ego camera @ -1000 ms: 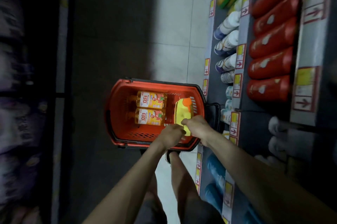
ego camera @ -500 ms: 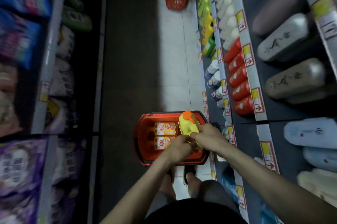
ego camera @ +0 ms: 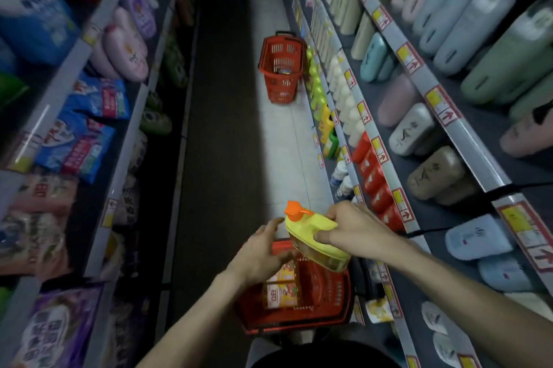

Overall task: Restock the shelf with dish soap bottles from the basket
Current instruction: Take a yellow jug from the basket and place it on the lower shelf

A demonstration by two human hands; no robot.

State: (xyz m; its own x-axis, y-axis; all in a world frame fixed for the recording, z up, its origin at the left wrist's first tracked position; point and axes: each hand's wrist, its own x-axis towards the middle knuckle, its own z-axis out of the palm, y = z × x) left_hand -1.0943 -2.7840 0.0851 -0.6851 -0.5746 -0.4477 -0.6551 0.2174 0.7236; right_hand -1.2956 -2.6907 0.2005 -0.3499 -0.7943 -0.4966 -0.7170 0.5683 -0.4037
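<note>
A yellow dish soap bottle (ego camera: 314, 237) with an orange cap is held above the red basket (ego camera: 326, 295) on the floor. My right hand (ego camera: 356, 233) grips the bottle through its handle. My left hand (ego camera: 260, 251) supports the bottle's left side from below, fingers spread against it. Two more dish soap bottles (ego camera: 281, 289) with orange labels lie in the basket, partly hidden by my left hand. The shelf (ego camera: 386, 164) runs along the right, with similar yellow bottles (ego camera: 326, 125) low down farther along the aisle.
A second red basket (ego camera: 281, 68) stands farther down the aisle by the right shelf. Red bottles (ego camera: 377, 179) and pale bottles fill the right shelves. Detergent bags (ego camera: 83, 134) fill the left shelf. A narrow tiled aisle runs between.
The bottle has been lifted out of the basket and raised. My head has tilted up from the basket to look along the aisle.
</note>
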